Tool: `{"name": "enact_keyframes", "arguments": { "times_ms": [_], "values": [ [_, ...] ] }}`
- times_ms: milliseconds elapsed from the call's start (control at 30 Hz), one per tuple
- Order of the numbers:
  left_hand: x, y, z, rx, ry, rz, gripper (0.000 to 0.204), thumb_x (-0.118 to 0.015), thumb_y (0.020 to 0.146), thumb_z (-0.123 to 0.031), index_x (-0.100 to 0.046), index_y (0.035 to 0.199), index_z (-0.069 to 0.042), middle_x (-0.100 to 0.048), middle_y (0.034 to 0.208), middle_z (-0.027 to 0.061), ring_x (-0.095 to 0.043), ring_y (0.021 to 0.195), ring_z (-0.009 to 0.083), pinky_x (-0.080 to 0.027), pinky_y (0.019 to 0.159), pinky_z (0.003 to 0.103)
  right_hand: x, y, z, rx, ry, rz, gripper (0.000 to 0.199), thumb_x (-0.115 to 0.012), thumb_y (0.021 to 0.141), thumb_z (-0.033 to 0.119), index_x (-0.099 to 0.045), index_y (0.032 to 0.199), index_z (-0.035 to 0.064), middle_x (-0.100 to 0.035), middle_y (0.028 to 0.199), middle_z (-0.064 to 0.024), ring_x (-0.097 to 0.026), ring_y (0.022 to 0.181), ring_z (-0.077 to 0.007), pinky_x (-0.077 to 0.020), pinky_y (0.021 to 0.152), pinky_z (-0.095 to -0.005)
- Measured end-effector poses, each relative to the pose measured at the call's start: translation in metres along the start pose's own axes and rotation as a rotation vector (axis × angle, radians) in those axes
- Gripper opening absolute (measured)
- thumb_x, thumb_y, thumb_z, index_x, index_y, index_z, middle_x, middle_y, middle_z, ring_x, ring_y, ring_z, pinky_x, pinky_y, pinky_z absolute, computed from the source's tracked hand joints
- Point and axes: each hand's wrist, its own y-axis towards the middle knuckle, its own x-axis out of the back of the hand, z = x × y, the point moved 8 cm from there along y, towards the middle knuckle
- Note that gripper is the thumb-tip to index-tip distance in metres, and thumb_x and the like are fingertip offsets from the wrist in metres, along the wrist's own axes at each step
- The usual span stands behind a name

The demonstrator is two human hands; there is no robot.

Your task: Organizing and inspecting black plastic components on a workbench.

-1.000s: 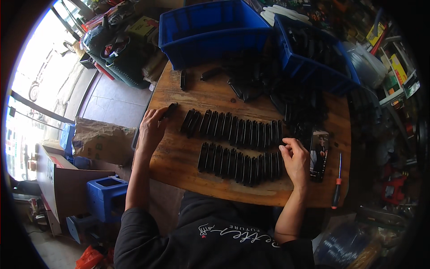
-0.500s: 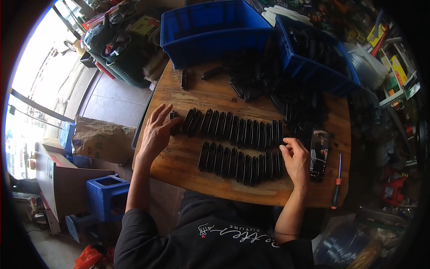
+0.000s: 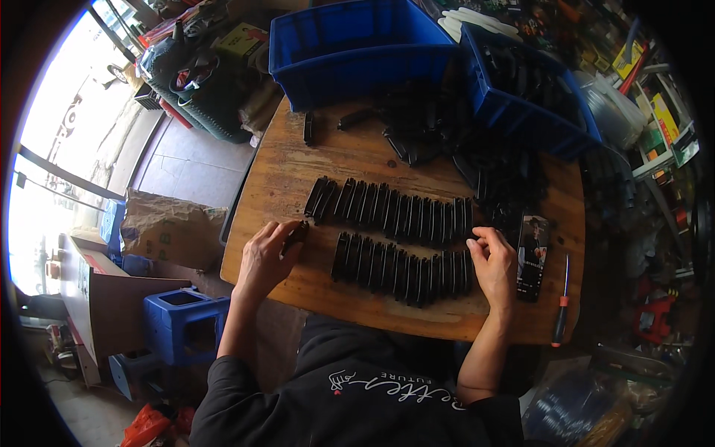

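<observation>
Two rows of narrow black plastic pieces, the far row (image 3: 402, 214) and the near row (image 3: 398, 270), stand packed side by side on a wooden table. Left of the near row, my left hand (image 3: 264, 257) has its fingers closed around one black plastic piece (image 3: 296, 237), partly hidden by the hand. My right hand (image 3: 493, 264) rests at the right end of the rows, its fingers loosely curled and thumb slightly apart, with nothing visible between them. A few tilted pieces (image 3: 320, 197) lean together at the far row's left end.
Loose black pieces (image 3: 424, 130) are heaped at the back, below a blue crate (image 3: 357, 71) and a second blue crate (image 3: 521, 112) filled with black parts. One piece (image 3: 308, 128) lies apart. A phone (image 3: 532, 257) and a screwdriver (image 3: 562, 316) lie right on the wooden table (image 3: 298, 294).
My left hand has come nearer to me from the far row's left end, carrying a black piece that stood there. Its fingers have closed in. My right hand has hardly moved.
</observation>
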Motion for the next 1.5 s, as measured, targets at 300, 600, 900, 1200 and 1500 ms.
{"name": "enact_keyframes", "arguments": {
  "times_ms": [300, 600, 900, 1200, 1500],
  "values": [
    [-0.016, -0.009, -0.025, 0.031, -0.096, -0.014, 0.032, -0.068, 0.082, -0.011, -0.060, 0.112, -0.006, -0.062, 0.089, 0.0127, -0.065, 0.078, 0.0297, -0.052, 0.067, 0.038, 0.000, 0.000, -0.001, 0.008, 0.006, -0.005, 0.019, -0.067, 0.084, 0.004, -0.059, 0.101, 0.0013, -0.062, 0.081, -0.0132, -0.062, 0.067, -0.0265, -0.0494, 0.060, -0.0354],
    [-0.023, -0.005, -0.033, -0.019, -0.117, -0.061, 0.033, -0.068, 0.082, -0.009, -0.060, 0.115, -0.005, -0.061, 0.087, 0.0121, -0.063, 0.068, 0.0283, -0.051, 0.060, 0.036, -0.001, 0.000, 0.001, 0.013, -0.003, 0.000, 0.019, -0.068, 0.084, 0.005, -0.059, 0.101, 0.0020, -0.063, 0.082, -0.0131, -0.062, 0.067, -0.0264, -0.0498, 0.059, -0.0350],
    [-0.001, 0.008, -0.056, -0.186, -0.107, -0.265, 0.025, -0.068, 0.080, -0.001, -0.066, 0.105, -0.006, -0.060, 0.074, 0.0074, -0.060, 0.057, 0.0181, -0.048, 0.053, 0.031, 0.002, 0.000, -0.001, 0.034, -0.007, -0.018, 0.018, -0.067, 0.085, 0.007, -0.060, 0.101, 0.0020, -0.064, 0.085, -0.0120, -0.065, 0.069, -0.0262, -0.0505, 0.059, -0.0344],
    [-0.016, 0.030, -0.127, -0.575, -0.100, -0.114, 0.029, -0.070, 0.076, 0.001, -0.064, 0.103, -0.005, -0.058, 0.075, 0.0072, -0.059, 0.063, 0.0240, -0.048, 0.057, 0.034, 0.003, -0.001, -0.002, 0.045, 0.025, -0.045, 0.018, -0.069, 0.083, 0.005, -0.059, 0.097, 0.0017, -0.064, 0.087, -0.0127, -0.066, 0.070, -0.0258, -0.0526, 0.060, -0.0344],
    [-0.086, -0.043, -0.202, -1.068, -0.395, 0.494, 0.033, -0.062, 0.075, -0.012, -0.062, 0.107, -0.003, -0.054, 0.074, 0.0044, -0.060, 0.067, 0.0197, -0.048, 0.056, 0.031, 0.002, -0.004, -0.006, 0.066, 0.007, -0.075, 0.019, -0.069, 0.082, 0.005, -0.062, 0.100, 0.0018, -0.064, 0.082, -0.0105, -0.065, 0.067, -0.0224, -0.0513, 0.058, -0.0313]
  ]
}}
